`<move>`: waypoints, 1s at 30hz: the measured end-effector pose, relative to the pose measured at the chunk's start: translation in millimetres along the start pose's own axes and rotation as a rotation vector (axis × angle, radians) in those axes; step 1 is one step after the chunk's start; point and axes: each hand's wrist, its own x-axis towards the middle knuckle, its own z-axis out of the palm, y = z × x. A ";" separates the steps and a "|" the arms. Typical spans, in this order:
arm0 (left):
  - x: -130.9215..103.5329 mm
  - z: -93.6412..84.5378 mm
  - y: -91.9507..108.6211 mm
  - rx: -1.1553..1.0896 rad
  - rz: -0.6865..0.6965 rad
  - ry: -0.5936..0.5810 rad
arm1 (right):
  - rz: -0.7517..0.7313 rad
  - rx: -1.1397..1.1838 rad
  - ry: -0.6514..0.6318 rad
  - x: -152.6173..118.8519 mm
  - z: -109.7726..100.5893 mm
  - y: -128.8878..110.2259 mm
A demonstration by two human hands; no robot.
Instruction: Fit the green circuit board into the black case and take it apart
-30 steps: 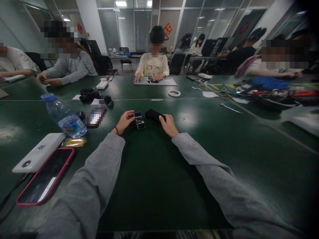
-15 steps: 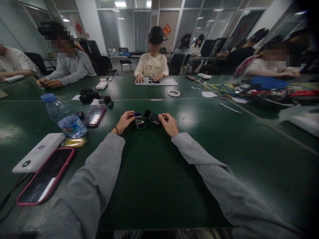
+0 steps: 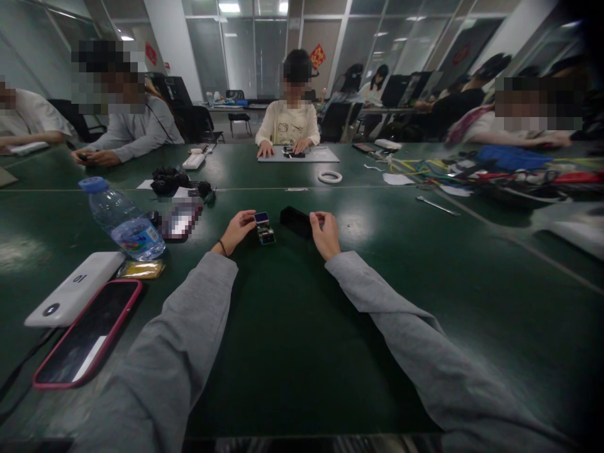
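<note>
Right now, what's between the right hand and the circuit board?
Head view: the black case, one end at the right hand's fingers, then a narrow strip of bare table before the circuit board.

Long grey sleeves cover both arms, the left sleeve (image 3: 165,333) toward seven o'clock, the right sleeve (image 3: 401,327) toward four, both softly creased with plain, loose cuffs. A thin dark band (image 3: 223,247) circles the left wrist; both hands, left (image 3: 238,231) and right (image 3: 325,235), are gloveless.
</note>
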 end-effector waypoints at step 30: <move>-0.4 -0.2 -0.9 0.017 0.021 -0.013 | -0.397 -0.229 -0.174 -10.5 -8.6 -25.9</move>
